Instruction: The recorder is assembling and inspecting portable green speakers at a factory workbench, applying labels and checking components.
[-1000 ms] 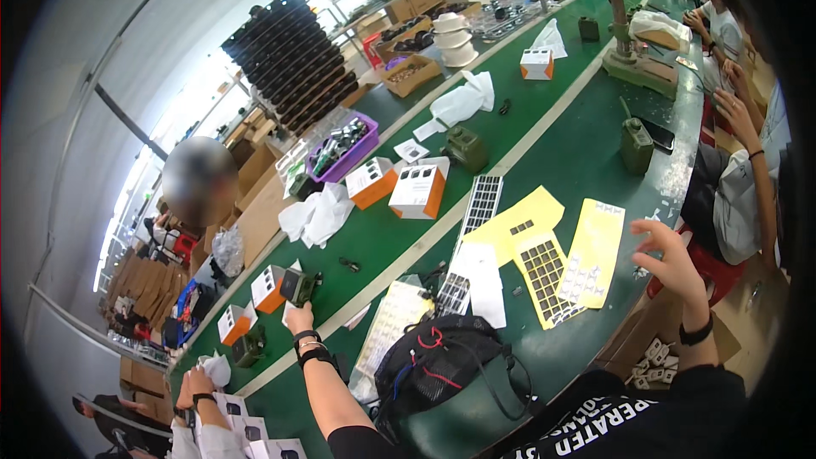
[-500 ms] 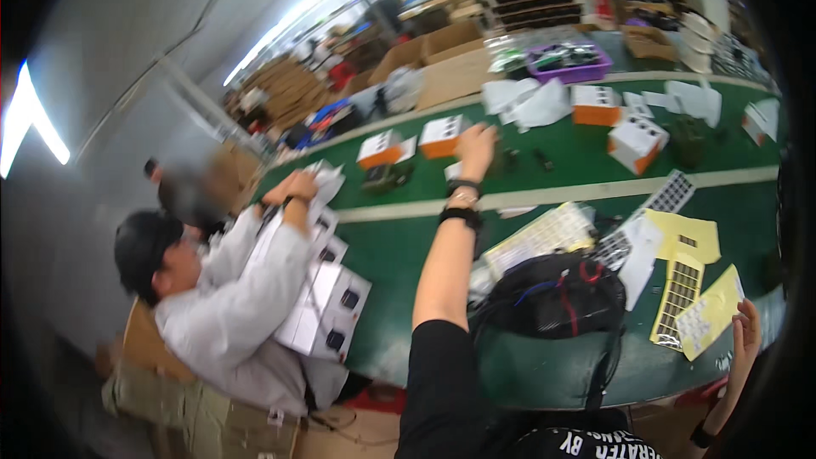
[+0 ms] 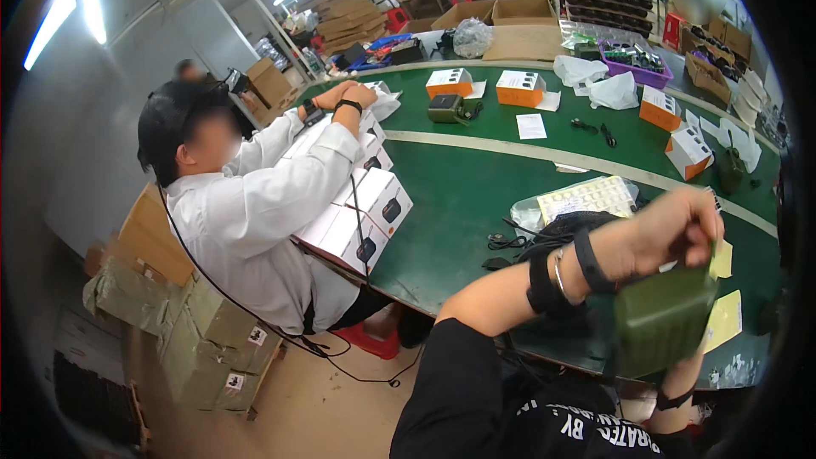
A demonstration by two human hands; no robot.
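The near edge of the long green tabletop [image 3: 459, 268] passes behind the boxy dark-green device with rounded corners [image 3: 665, 323], which is held up just below the left hand [image 3: 667, 225]. Left of that hand, an open stretch of green surface is left between the black fabric bag [image 3: 578, 223] by the wrist and the white cartons [image 3: 374, 204] beside a co-worker in a white shirt [image 3: 255, 195].

One device is raised before the hands. Beyond the left hand, four orange-and-white boxes [image 3: 520, 89], two small black cables [image 3: 608, 136] and one square white leaflet [image 3: 531, 126] are counted; two yellow paper sheets [image 3: 724, 323] are seen just right of the device.

A broad face of the device is turned toward the camera, its top edge set at the left fingers; its long axis cannot be told through the blur. The left fingers are curled over that edge, but whether they are clamped on it cannot be told. The right hand [image 3: 687, 368] is mostly hidden behind the device's lower part, so its grip cannot be told.
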